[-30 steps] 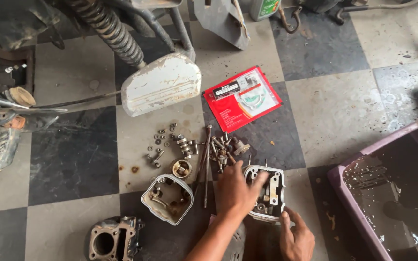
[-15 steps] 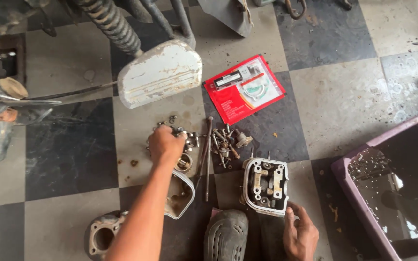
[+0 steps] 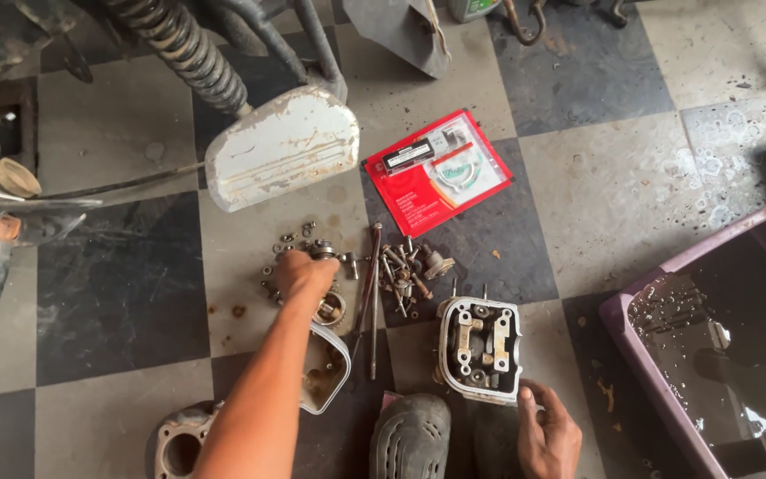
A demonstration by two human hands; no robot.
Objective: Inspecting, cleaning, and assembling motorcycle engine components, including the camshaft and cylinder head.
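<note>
My left hand [image 3: 301, 271] reaches forward over the tiled floor and is closed on a small metal part [image 3: 324, 251] among loose nuts and washers [image 3: 284, 244]. Just below that hand lie a round bearing ring [image 3: 330, 309] and a dirty white engine cover [image 3: 328, 377]. My right hand [image 3: 547, 436] rests low on the floor, fingertips touching the lower right corner of a grey cylinder head [image 3: 480, 346]. Long thin rods [image 3: 372, 297] and a pile of bolts [image 3: 405, 270] lie between the two hands.
A red gasket packet [image 3: 436, 173] lies further out. A purple tub with dark liquid [image 3: 667, 266] stands at the right. A cylinder block [image 3: 179, 443] and my grey shoe [image 3: 410, 439] are near me. A motorcycle's spring and pale side panel [image 3: 281, 146] hang at the top left.
My left hand left the cylinder head, swung left to the loose small parts and closed on one. My right hand stayed by the head's corner.
</note>
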